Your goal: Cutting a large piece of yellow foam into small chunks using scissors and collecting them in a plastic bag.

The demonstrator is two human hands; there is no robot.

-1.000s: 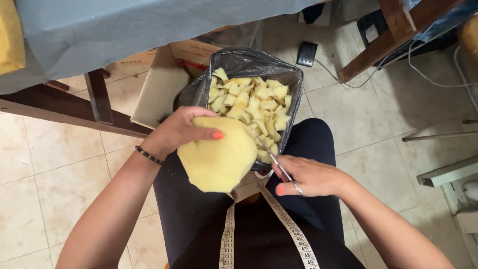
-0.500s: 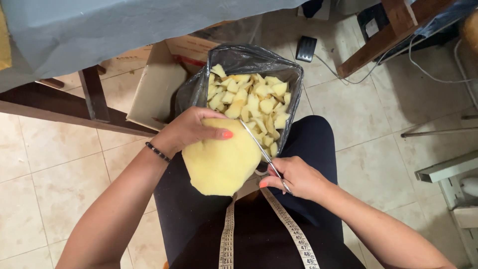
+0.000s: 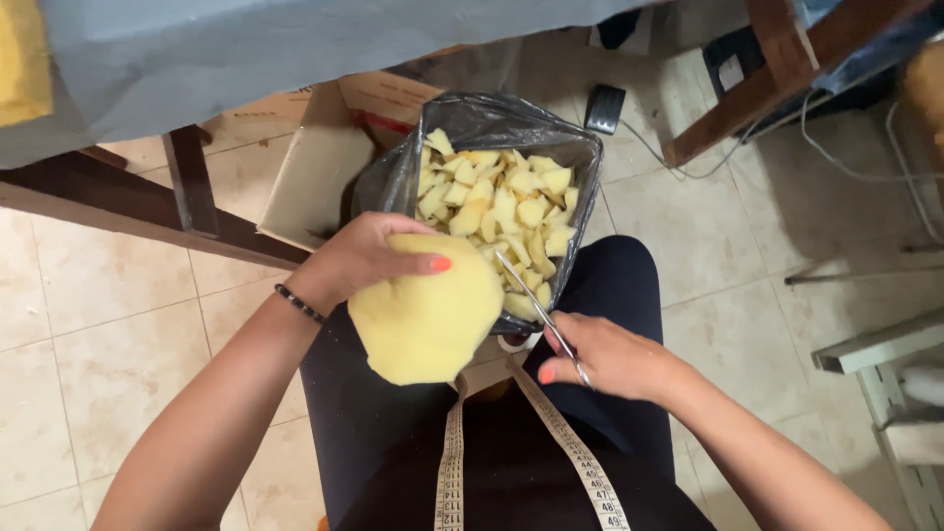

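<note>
A seated person's left hand point(image 3: 369, 258) grips a yellow foam slab point(image 3: 425, 310) over the lap; the right hand point(image 3: 602, 356), fingers clenched on scissors point(image 3: 536, 310), cuts at its three-o'clock edge. The black bag point(image 3: 472, 123) at twelve o'clock already holds many foam pieces point(image 3: 497, 211); most of the slab remains uncut.

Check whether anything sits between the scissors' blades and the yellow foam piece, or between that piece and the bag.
Nothing visible does. The scissors in the right hand point at the edge of the yellow foam piece held by the left hand. The open black bag lies just beyond, unobstructed.
</note>
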